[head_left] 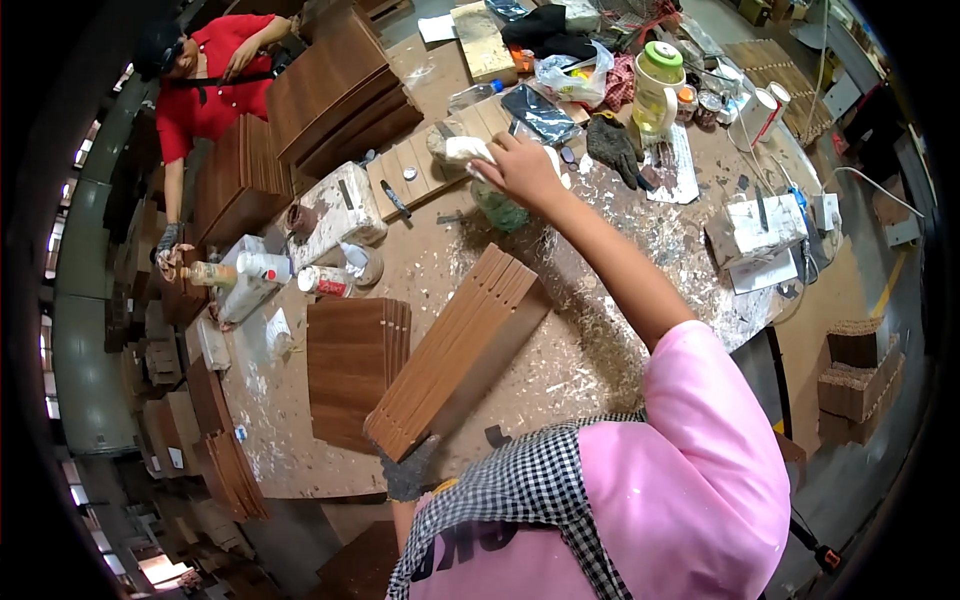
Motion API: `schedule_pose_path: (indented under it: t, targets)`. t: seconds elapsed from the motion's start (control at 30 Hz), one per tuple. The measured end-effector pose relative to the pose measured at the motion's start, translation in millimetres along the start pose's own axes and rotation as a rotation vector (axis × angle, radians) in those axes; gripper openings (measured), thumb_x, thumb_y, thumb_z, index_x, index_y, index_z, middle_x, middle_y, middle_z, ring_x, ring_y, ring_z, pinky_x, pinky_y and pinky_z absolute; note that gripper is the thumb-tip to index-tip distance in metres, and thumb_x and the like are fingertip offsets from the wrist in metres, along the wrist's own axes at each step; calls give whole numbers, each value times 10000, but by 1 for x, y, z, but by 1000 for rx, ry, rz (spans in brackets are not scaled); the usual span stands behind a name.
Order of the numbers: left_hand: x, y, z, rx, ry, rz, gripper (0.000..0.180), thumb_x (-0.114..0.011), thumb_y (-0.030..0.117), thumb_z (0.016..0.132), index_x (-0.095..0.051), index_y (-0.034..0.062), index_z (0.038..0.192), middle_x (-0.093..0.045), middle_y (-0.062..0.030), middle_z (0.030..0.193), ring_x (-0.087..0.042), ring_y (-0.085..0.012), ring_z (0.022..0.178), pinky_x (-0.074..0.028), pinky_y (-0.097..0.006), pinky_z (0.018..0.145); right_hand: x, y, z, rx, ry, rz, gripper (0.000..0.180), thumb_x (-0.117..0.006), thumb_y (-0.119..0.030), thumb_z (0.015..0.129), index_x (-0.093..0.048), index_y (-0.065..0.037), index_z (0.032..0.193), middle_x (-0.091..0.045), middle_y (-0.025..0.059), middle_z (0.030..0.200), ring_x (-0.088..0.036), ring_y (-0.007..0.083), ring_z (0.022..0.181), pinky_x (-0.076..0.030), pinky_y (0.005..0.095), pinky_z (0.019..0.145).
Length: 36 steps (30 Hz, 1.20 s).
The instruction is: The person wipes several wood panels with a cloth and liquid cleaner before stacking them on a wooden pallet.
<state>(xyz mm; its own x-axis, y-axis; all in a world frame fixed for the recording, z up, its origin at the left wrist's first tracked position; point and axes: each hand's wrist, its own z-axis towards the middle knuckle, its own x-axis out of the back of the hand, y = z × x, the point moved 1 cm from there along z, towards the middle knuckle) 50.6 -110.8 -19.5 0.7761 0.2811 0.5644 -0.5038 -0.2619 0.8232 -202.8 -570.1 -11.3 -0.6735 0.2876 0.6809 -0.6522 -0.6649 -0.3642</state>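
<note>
My left hand (408, 472), in a grey glove, grips the near end of a stack of brown wooden boards (450, 350). The stack stands on its long edges, slanting across the table. Part of the glove is hidden by the boards. Bare and reaching to the far side of the table, my right hand (522, 170) has its fingers closed on a crumpled white cloth (466, 150). Right below that hand is a greenish see-through jar (500, 208), partly covered by it. A second stack of brown boards (345, 365) lies left of the first.
Wood shavings and white stains cover the worktable (540, 380). A lidded jug (658, 90), a dark glove (612, 148) and a plastic bag (578, 75) crowd the far right. Bottles (263, 267) stand left. A person in red (215, 90) works beside tall board stacks (335, 85).
</note>
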Motion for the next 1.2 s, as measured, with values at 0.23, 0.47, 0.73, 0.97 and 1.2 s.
schedule_pose_path:
  t: [0.23, 0.47, 0.73, 0.97, 1.2]
  targets:
    - [5, -22, -2, 52, -76, 108, 1108, -896, 194, 679, -125, 48, 1462, -514, -133, 1266, -511, -263, 1182, -399, -389, 1046, -3, -2, -13, 198, -99, 81, 417, -750, -349, 791, -577, -52, 1028, -605, 112, 973, -598, 311, 873, -505, 400, 764]
    - [8, 35, 18, -301, 236, 55, 990, -869, 278, 725, -245, 63, 1462, -448, -136, 1348, -438, -290, 1274, -374, -428, 1079, 55, 32, -58, -800, 216, 858, 346, -663, -223, 905, -632, -13, 1177, -668, 154, 1168, -652, 206, 1032, -498, 319, 900]
    - [18, 69, 34, -270, 287, 145, 682, -785, 369, 805, -461, 68, 1324, -441, -154, 1359, -454, -301, 1259, -376, -428, 1069, 66, 66, -183, -1321, 562, 1812, 449, -627, -211, 954, -536, 7, 1336, -646, 115, 1180, -623, 151, 1026, -495, 276, 892]
    - [26, 107, 46, -224, 164, 291, 763, -820, 394, 739, -498, 52, 1340, -514, -174, 1204, -482, -330, 1144, -401, -458, 992, 76, 47, -189, -1437, 405, 1789, 448, -637, -206, 943, -546, 7, 1326, -646, 112, 1191, -623, 168, 1059, -494, 287, 906]
    - [25, 116, 54, -267, 13, 682, 946, -863, 430, 659, -443, 57, 1420, -512, -207, 1200, -473, -367, 1098, -394, -495, 957, 85, 23, -53, -648, 638, 899, 417, -676, -227, 909, -611, -3, 1254, -694, 88, 1083, -663, 186, 964, -521, 311, 838]
